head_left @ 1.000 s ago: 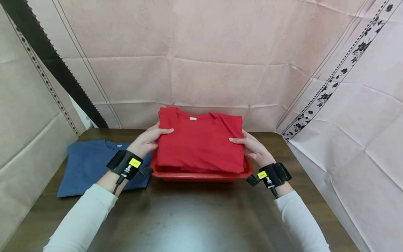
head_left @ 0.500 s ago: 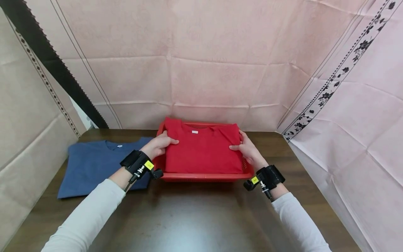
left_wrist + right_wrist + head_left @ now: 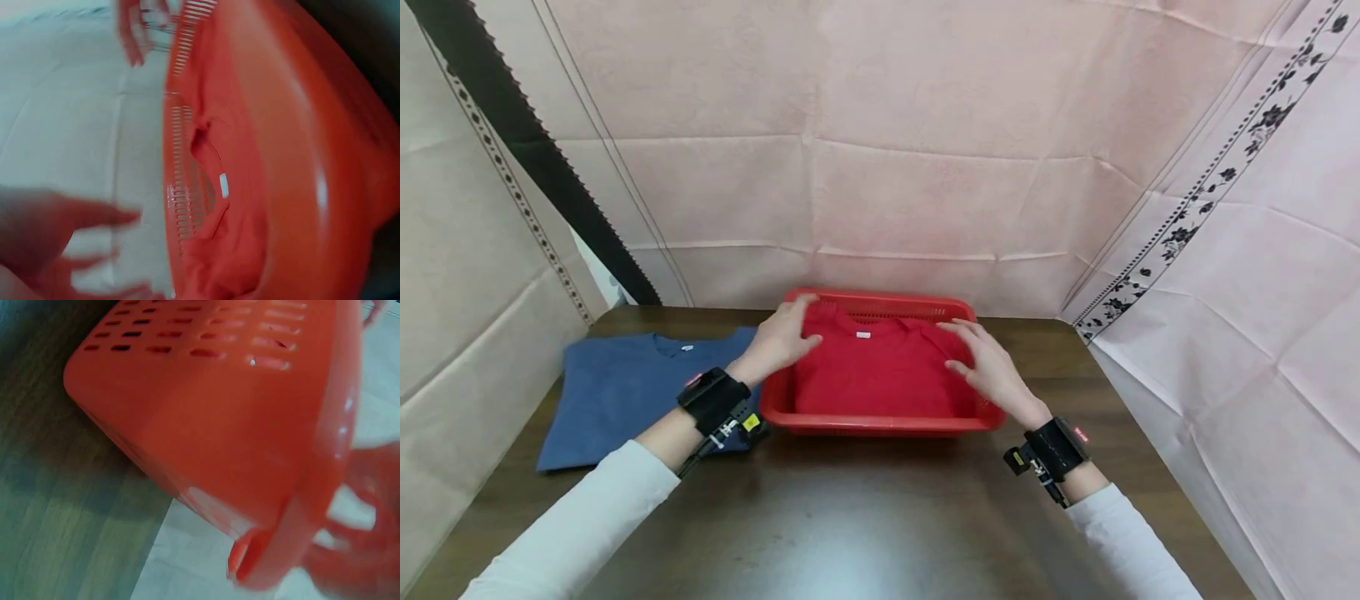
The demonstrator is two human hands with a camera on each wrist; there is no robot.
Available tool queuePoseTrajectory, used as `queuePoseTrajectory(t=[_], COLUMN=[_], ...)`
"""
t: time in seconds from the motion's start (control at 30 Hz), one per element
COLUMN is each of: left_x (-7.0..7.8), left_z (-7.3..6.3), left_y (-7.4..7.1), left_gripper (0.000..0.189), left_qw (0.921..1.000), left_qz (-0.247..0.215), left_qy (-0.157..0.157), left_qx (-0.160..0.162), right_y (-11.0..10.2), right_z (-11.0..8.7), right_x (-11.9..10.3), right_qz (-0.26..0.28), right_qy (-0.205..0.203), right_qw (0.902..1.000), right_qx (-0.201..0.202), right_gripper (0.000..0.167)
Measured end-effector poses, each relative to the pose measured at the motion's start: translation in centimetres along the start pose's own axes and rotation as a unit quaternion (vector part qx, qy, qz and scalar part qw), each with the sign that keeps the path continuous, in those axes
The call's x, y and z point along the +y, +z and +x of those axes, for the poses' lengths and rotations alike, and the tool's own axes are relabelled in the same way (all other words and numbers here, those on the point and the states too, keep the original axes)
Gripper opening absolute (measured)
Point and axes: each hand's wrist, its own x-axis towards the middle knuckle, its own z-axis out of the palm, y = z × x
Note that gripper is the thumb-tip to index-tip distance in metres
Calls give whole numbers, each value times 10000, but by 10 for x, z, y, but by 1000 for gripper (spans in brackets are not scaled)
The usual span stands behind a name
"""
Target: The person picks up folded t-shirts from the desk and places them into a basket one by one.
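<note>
Two white sleeves point(image 3: 572, 525) are seen nearest, and a black strap point(image 3: 1056, 450) with a small camera is worn on each wrist. Beneath them the brown table point(image 3: 850, 508) is spread. The blue shirt point(image 3: 632, 404), folded flat on the table just left of the basket, is partly crossed by the left forearm. By the red basket point(image 3: 883, 426), the left hand point(image 3: 778, 337) is held over the left end and the right hand point(image 3: 992, 367) over the right; the fingers of both are loosely extended, with nothing gripped. Whether the rim is touched cannot be told. Inside the basket the red shirt point(image 3: 880, 379) is laid folded, its white label point(image 3: 863, 335) turned up at the collar. Behind, the table is enclosed by pale cloth point(image 3: 925, 100).
</note>
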Motion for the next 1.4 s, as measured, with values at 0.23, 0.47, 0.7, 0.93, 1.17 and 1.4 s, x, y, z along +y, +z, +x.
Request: queuePoseTrajectory(t=[0.23, 0.47, 0.7, 0.93, 1.17, 1.4], left_x=[12, 10, 1, -1, -3, -31], left_z=[2, -8, -9, -24, -65, -112], left_y=[24, 37, 30, -9, -41, -63], left_gripper=[92, 89, 84, 48, 31, 19], left_qw=[9505, 9260, 9463, 9791, 9914, 9929], left_qz=[1715, 2181, 1917, 1097, 631, 678], left_qy=[7, -196, 147, 865, 1035, 919], left_qx=[-2591, -3076, -2601, -1475, -492, 332], right_y=[25, 41, 36, 19, 31, 63], right_z=[9, 5, 8, 9, 11, 14], right_x=[-7, -7, -8, -31, -101, -166], right_qz=[368, 51, 184, 832, 1659, 2275], right_qy=[150, 681, 336, -136, -607, -1541], right_qw=[9659, 9395, 9557, 9869, 9836, 9612], right_qx=[-2557, -3355, -2917, -1373, -368, -242], right_gripper=[89, 97, 91, 41, 13, 14])
